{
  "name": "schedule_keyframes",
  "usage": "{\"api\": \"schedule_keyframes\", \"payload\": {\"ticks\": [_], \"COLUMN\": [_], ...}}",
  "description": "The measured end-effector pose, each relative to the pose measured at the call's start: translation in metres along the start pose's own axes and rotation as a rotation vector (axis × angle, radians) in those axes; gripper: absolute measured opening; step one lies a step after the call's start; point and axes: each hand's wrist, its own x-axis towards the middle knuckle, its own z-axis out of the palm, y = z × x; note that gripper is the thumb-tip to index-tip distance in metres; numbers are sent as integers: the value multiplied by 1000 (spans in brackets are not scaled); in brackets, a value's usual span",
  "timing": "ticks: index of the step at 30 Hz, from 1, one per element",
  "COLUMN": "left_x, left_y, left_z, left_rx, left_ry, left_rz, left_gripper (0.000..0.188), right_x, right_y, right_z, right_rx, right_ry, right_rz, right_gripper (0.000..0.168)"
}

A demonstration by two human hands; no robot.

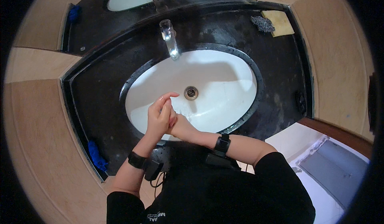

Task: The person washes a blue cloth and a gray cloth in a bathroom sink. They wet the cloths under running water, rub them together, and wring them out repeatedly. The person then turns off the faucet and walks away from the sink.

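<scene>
Over the left front of a white oval washbasin [222, 98], my two hands are pressed together and look wet. My left hand [159, 116] is bent around the fingers of my right hand [182, 128], with its index finger pointing towards the metal drain [191, 93]. The right hand's fingers are mostly hidden behind the left. Behind the basin rises a chrome tap [170, 39]; no water stream can be made out. Each wrist wears a black strap with a black device.
Around the basin runs a dark stone counter [279, 74]. A yellow sponge cloth [279, 23] and a grey scouring pad [262, 24] lie at its back right corner, a blue scrubber [96, 156] at its front left. A mirror stands behind.
</scene>
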Motion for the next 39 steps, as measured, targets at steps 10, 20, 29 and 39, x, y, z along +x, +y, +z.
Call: {"api": "schedule_keyframes", "payload": {"ticks": [10,20,29,39], "left_x": [32,44,1,-3], "left_y": [-56,-100,-12,37], "left_z": [-6,-19,-33,-5], "left_rx": [-2,-258,-460,-809], "left_ry": [188,478,-156,-734], "left_rz": [68,-137,-200,102], "left_gripper": [24,23,95,38], "right_x": [39,31,-19,-52], "right_y": [56,49,3,-35], "right_z": [-1,-1,-50,-11], "right_rx": [-218,-456,664,1308], "right_ry": [184,348,-479,-1011], "right_rz": [-54,-83,291,131], "right_gripper": [34,37,43,38]}}
